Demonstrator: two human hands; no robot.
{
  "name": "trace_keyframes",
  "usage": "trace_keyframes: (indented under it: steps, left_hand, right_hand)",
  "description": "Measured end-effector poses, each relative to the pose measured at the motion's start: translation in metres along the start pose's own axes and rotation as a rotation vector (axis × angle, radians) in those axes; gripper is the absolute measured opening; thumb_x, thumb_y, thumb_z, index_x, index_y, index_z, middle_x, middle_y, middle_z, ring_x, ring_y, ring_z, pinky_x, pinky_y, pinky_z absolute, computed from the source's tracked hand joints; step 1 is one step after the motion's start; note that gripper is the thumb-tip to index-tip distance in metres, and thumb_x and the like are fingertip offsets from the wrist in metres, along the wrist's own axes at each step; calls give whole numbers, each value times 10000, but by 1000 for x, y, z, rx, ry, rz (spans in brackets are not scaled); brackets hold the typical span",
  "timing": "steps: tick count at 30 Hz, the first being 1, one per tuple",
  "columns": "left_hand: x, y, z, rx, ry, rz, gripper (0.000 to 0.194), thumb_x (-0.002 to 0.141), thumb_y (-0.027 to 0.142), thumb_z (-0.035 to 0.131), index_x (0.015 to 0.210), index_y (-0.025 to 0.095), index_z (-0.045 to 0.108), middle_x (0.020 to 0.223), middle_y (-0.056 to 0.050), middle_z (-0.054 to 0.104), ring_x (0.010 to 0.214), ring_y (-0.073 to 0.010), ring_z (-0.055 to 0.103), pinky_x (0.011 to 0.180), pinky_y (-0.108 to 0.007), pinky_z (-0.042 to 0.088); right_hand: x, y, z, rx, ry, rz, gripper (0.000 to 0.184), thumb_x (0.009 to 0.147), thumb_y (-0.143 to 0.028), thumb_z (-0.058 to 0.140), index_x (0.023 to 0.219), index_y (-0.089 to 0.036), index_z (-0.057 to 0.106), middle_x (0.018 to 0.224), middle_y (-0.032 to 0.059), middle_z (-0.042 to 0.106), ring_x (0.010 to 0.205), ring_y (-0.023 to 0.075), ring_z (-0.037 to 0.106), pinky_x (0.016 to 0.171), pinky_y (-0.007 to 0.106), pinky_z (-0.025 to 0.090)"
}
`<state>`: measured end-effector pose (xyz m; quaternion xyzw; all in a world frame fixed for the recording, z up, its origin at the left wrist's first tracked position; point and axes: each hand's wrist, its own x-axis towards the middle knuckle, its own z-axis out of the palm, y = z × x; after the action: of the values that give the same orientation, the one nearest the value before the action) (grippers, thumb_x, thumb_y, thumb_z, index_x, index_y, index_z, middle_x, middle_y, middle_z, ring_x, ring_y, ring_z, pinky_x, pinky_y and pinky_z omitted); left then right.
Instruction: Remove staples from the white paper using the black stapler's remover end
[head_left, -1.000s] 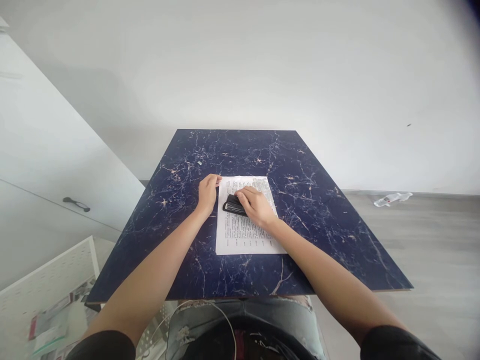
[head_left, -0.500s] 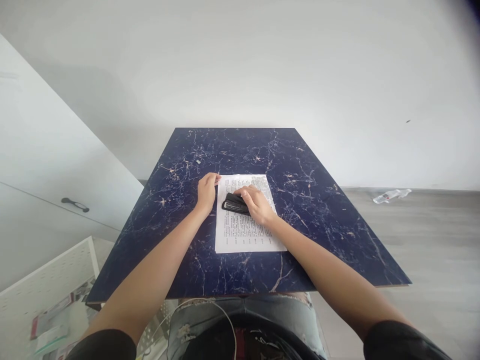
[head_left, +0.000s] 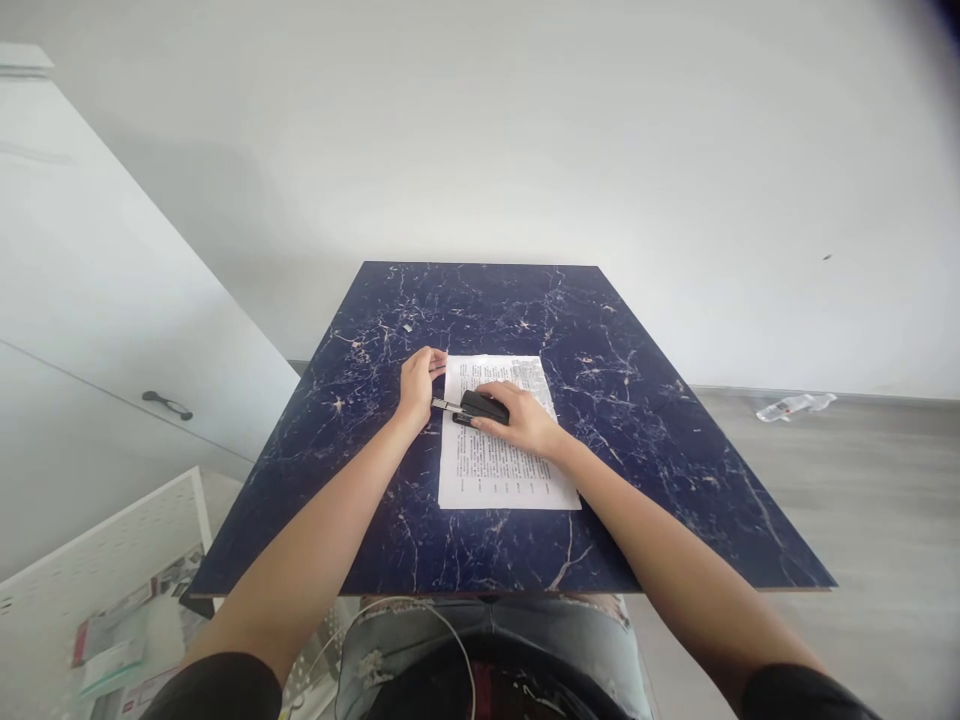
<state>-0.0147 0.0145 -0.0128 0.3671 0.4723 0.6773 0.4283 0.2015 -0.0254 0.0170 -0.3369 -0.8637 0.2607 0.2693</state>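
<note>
A black stapler (head_left: 487,406) lies crosswise over the printed paper sheets (head_left: 510,490), gripped by my right hand (head_left: 523,420), which reaches in from the right. A narrow metal piece (head_left: 447,405) sticks out of the stapler's left end, towards my left wrist. My left hand (head_left: 417,385) is at the upper left edge of the sheets, its fingertips closed at the paper's corner; the thumb is partly hidden. The sheets lie flat on the dark blue marbled table (head_left: 622,510).
A small pale scrap (head_left: 407,328) lies on the table beyond my left hand. To the left stand a white cabinet (head_left: 112,300) with a dark handle and a white basket (head_left: 150,520) holding packets. A clear plastic bottle (head_left: 795,406) lies on the floor at right.
The narrow metal piece now sticks out of the stapler's left end. My right hand's grip on the stapler has shifted, while my left hand stays by the paper's edge. The view has shifted slightly.
</note>
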Motion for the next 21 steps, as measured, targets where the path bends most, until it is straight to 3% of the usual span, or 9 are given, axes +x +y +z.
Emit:
trace_keyframes:
  steps: [5,9,11,13,17,21]
  left_hand:
    - [-2,1,-1,17,-9,40,337,962,412,527,799,176,705,938,-106,732,893,-195,694,853,-333,552]
    - [-6,8,0,114,-8,178,300,969,390,535,819,198,710,956,-81,726,935,-184,683,865,-304,536]
    - [-8,12,3,75,-32,164,278,967,384,549,836,199,709,966,-84,723,937,-187,689,896,-325,544]
    - [-12,16,7,-48,-100,23,254,964,371,555,859,193,703,1008,-106,734,966,-212,708,951,-380,558]
    - [-22,21,15,-329,-368,-402,349,981,465,527,1000,170,713,1221,-200,720,1181,-330,692,1083,-514,531]
    - [-28,24,18,-353,-519,-543,516,974,603,499,1123,149,692,1279,-251,689,1281,-390,640,1141,-548,495]
  right_hand:
    - [0,-1,-2,-27,7,34,158,924,-360,669,1027,-242,690,910,45,721,786,216,640,720,366,491]
    - [-3,-1,-13,-41,265,91,209,938,-371,654,1100,-243,692,962,57,727,836,226,670,747,375,531]
    - [-6,1,-22,-94,383,64,251,964,-355,621,1181,-253,694,1069,75,728,940,242,690,827,400,558]
    - [-9,5,-30,-167,467,10,287,986,-305,582,1248,-272,693,1190,83,712,1053,251,689,915,419,565]
    - [-13,14,-38,-332,537,-68,375,1003,-204,511,1305,-318,701,1291,80,685,1151,273,668,982,471,568]
    - [-13,15,-40,-442,461,-124,453,1005,-144,480,1331,-380,689,1312,57,690,1287,304,609,1067,538,519]
